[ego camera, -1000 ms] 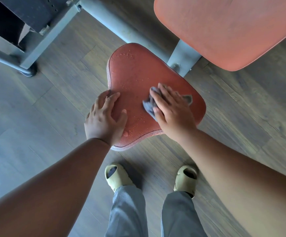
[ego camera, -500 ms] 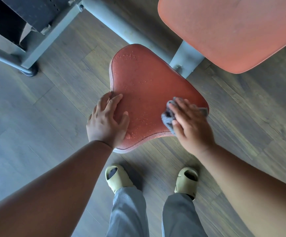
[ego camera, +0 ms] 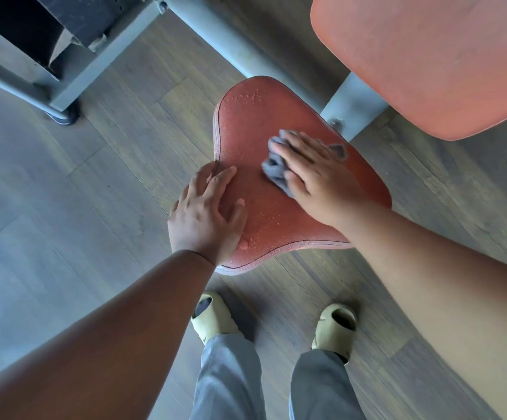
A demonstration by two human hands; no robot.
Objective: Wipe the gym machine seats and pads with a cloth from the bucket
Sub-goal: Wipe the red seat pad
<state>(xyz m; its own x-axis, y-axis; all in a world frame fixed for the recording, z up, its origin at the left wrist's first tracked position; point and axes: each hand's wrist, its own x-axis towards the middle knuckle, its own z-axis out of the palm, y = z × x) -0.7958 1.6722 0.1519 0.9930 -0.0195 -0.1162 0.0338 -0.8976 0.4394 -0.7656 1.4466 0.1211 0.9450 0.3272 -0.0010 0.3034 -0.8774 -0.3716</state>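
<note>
Off to the far left of both hands stands the grey machine frame on the wood floor, well clear of the work. The left hand lies flat and open on the near-left edge of the red seat, fingers spread, gripping nothing; it looks to be bracing the seat. Just to its right, water droplets bead on the vinyl, and more sit at the seat's far tip, beyond both hands.

Right of that, the right hand presses palm-down on a bunched grey cloth, fingers nearly straight, pinning it to the seat and not clutching it. The cloth pokes out to the left of the hand and past the fingertips. Beyond and to the right of this hand hangs the big red back pad, with no cloth on it. No bucket shows anywhere.

What might go wrong, to my eye: the cloth is wadded, so it could skip patches and leave the beads near the left hand and at the tip. With only a flat palm on it, a quick stroke could slide the cloth off the seat edge to the floor. The braced left hand also covers a part that would go unwiped.
</note>
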